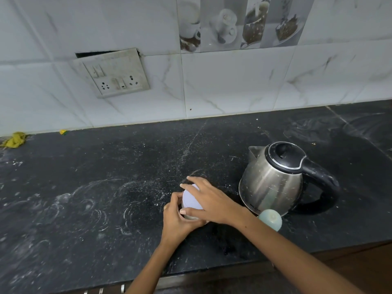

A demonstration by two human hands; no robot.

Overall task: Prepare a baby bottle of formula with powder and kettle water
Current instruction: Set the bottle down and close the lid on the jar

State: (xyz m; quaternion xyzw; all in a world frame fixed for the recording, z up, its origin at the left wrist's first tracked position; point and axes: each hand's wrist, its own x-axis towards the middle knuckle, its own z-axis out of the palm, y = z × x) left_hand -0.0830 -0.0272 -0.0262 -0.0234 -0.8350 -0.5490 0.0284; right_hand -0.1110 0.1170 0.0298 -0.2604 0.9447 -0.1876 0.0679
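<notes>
Powder jar (192,198) upright on tabletop (106,187), just left of kettle (273,179). Left hand (178,219) grips body; right hand (209,200) fingers curled over lid from above.

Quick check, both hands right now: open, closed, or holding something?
Left hand: fingers curled round the side of the white-lidded container.
Right hand: fingers spread over the container's lid, gripping its rim.

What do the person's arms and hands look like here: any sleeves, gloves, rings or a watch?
Both forearms are bare as far as the frame shows: no sleeves visible. The left hand and right hand wear no gloves, and no rings, watch or bracelet show on the visible fingers and wrists.
</notes>
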